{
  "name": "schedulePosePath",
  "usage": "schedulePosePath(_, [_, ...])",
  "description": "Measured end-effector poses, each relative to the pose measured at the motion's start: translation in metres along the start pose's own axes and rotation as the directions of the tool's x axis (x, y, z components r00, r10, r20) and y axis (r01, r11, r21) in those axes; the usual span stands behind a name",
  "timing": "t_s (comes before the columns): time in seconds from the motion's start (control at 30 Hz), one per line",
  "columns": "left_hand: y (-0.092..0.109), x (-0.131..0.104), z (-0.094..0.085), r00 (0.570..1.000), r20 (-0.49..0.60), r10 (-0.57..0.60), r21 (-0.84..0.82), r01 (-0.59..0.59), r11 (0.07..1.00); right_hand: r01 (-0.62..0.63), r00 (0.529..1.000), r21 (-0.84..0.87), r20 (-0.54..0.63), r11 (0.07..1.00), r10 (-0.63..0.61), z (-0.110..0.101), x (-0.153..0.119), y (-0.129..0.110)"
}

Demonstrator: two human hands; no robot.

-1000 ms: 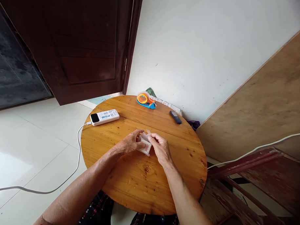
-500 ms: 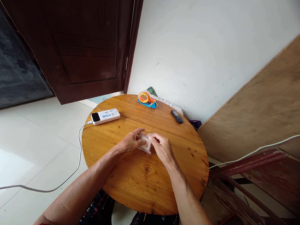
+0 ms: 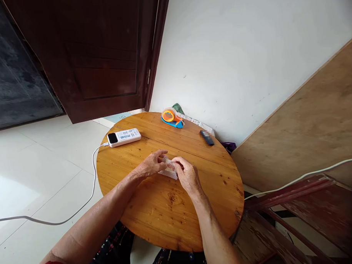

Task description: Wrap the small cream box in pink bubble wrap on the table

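A small clear plastic packet (image 3: 169,173) with red print lies between my hands, over the middle of the round wooden table (image 3: 156,217). My left hand (image 3: 154,163) grips its left side with thumb and fingers. On the right, my right hand (image 3: 187,174) pinches the upper right part between thumb and forefinger. Fingers cover part of the packet, and what is inside it is too small to make out.
A white power bank (image 3: 125,137) with a cable (image 3: 93,177) lies at the table's left. Toward the back stand an orange and blue tape dispenser (image 3: 172,117) and a dark blurred object (image 3: 207,138). A wall, a door (image 3: 104,73) and a stair-like wooden frame (image 3: 291,212) surround the table.
My right hand has shifted slightly left along the packet. The packet has tilted, and its near edge now shows as a flatter clear strip. My left hand has barely moved.
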State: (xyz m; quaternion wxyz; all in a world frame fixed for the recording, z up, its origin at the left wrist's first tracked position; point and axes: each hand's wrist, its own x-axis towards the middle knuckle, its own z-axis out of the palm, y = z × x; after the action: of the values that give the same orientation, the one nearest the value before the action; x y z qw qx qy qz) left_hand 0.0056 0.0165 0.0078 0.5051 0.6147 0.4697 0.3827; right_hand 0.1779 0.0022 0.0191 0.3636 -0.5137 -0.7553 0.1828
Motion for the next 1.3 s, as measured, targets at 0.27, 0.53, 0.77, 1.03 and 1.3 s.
schedulePosePath(0.27, [0.003, 0.001, 0.0, 0.997, -0.026, -0.07, -0.106, 0.067, 0.992, 0.236, 0.968, -0.16, -0.048, 0.959, -0.246, -0.004, -0.011, 0.009])
schedulePosePath(0.53, [-0.003, 0.001, 0.001, 0.998, -0.035, -0.046, -0.061, 0.044, 0.997, 0.352, 0.921, -0.285, -0.064, 0.892, -0.384, -0.006, -0.02, 0.008])
schedulePosePath(0.77, [-0.009, 0.006, 0.009, 0.996, -0.082, -0.029, -0.052, 0.024, 0.998, 0.403, 0.877, -0.351, -0.115, 0.845, -0.466, -0.003, -0.019, 0.006])
schedulePosePath(1.03, [-0.012, 0.006, 0.01, 0.997, -0.074, 0.002, -0.066, -0.007, 0.998, 0.367, 0.904, -0.294, -0.113, 0.883, -0.413, -0.001, -0.021, 0.004])
schedulePosePath(1.3, [-0.015, 0.006, 0.011, 0.998, -0.069, 0.016, -0.112, -0.024, 0.993, 0.283, 0.954, -0.292, -0.013, 0.914, -0.299, -0.005, -0.022, 0.008])
